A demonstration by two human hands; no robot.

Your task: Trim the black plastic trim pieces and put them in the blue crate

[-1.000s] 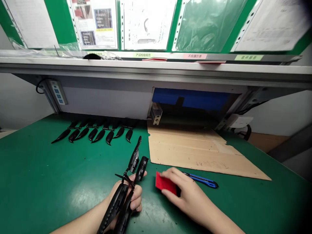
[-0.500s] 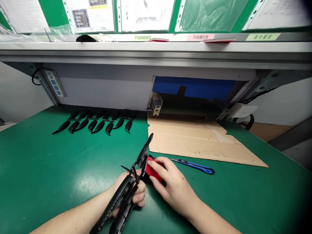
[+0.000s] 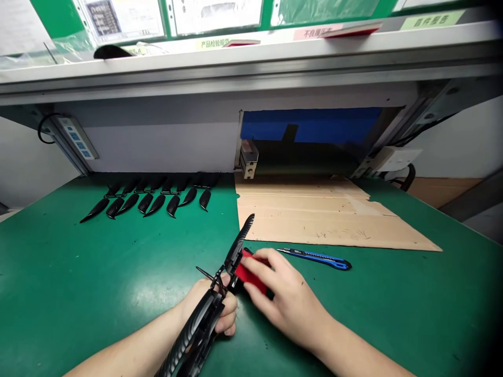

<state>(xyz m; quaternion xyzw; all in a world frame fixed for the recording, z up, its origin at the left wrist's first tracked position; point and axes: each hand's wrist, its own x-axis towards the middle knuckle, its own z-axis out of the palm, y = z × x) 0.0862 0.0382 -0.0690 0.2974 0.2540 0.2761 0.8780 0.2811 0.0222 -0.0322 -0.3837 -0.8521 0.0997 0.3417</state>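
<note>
My left hand [image 3: 214, 306] is closed round a black moulded plastic piece [image 3: 196, 327], a pair of long ribbed curved parts joined on a thin runner. Its upper tip [image 3: 243, 235] points up and right over the green mat. My right hand [image 3: 285, 298] pinches a small red flat tool [image 3: 248, 275] and presses it against the black piece just above my left fingers.
A blue utility knife [image 3: 316, 257] lies right of my hands. A cardboard sheet [image 3: 322, 220] covers the mat [image 3: 98, 272] behind it. Several black curved parts [image 3: 145, 201] lie in a row at the back left. A shelf [image 3: 251, 68] with papers hangs overhead.
My right hand carried the red tool left from the mat onto the black piece. My left hand tilted the piece's tip to the right. The view dropped slightly.
</note>
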